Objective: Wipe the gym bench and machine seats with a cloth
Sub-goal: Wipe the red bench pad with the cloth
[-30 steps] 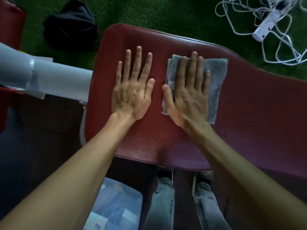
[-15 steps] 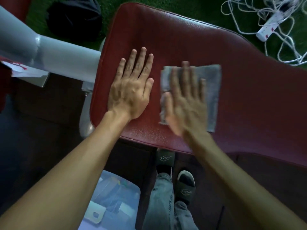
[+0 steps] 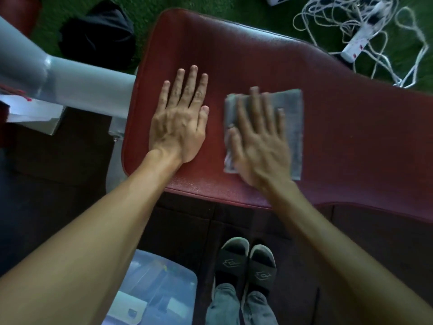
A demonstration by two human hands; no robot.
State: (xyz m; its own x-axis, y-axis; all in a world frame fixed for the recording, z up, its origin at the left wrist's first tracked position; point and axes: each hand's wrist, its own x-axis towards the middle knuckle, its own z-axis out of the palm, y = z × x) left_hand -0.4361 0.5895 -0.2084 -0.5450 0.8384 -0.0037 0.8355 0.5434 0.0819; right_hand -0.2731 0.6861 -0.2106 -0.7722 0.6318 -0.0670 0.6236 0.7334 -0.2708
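The right hand (image 3: 259, 141) presses flat and open on the cloth (image 3: 291, 127) mid-wipe on the red counter (image 3: 351, 137), the left hand (image 3: 180, 120) splayed open beside it as a brace; next, likely, the unwiped stretch rightward.

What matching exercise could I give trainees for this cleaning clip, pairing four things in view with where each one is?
Things:
1. cloth
2. left hand
3. power strip
4. plastic box

Places:
A. on the green turf beyond the bench
B. on the floor below the bench's near edge
C. flat on bare red padding
D. under the right hand

Pairs: 1-D, 2-C, 3-A, 4-B
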